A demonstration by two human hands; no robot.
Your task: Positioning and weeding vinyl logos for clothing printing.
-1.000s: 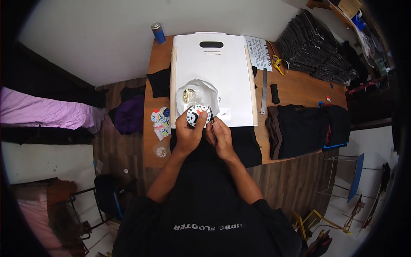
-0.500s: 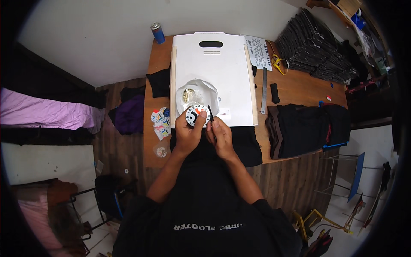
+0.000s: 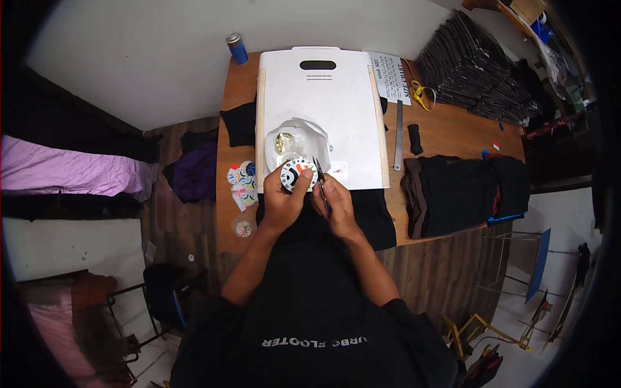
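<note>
Between the thumb and fingers of my left hand (image 3: 283, 202) is a round white paper piece (image 3: 292, 172) with black and orange-red print. My left thumb covers part of its face. My right hand (image 3: 336, 205) is closed around small dark scissors (image 3: 319, 173), their blades pointing away from me along the paper's right edge. Whether the blades touch the paper, I cannot tell. Just beyond my hands, a white bag-like container (image 3: 317, 138) with a crumpled rim holds gold-coloured round pieces and clear plastic. It rests on the large white board (image 3: 343, 97).
Printed round cut-outs (image 3: 243, 184) and a clear-wrapped disc (image 3: 242, 228) lie at the wooden table's left. A blue can (image 3: 237, 49) stands at the far left corner. On the right are a metal ruler (image 3: 399, 132), folded dark clothes (image 3: 453, 197) and a stack of black packets (image 3: 475, 71).
The round paper has turned a little in my left hand. The scissors have tilted slightly in my right hand, and their blades now show more apart.
</note>
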